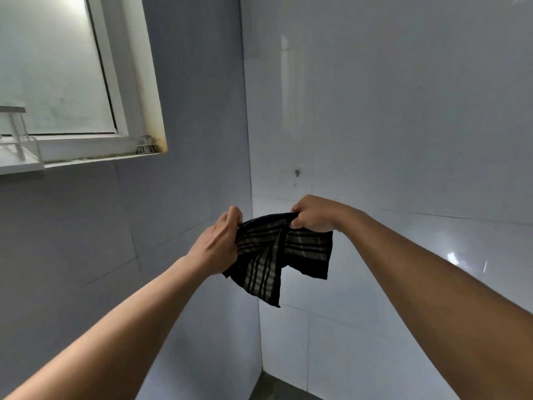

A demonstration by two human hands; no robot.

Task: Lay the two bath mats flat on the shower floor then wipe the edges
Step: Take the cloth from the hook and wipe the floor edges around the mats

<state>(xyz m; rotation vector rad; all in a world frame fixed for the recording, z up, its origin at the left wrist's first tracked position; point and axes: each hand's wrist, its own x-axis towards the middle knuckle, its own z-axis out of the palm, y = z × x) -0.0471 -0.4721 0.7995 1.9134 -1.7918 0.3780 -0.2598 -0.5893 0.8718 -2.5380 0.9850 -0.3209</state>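
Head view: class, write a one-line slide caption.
Both hands hold a dark striped cloth up before a tiled shower corner.

We're looking at a home bathroom's shower corner: glossy white wall tiles [403, 111] meeting beside a frosted window [52, 67].

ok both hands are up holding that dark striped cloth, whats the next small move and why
Probably draw the hands apart to open the cloth flat. The left hand and right hand each pinch its top edge close together, so it hangs creased and doubled over in front of the tiled corner. Spread out, it would be easier to fold into a wiping pad.
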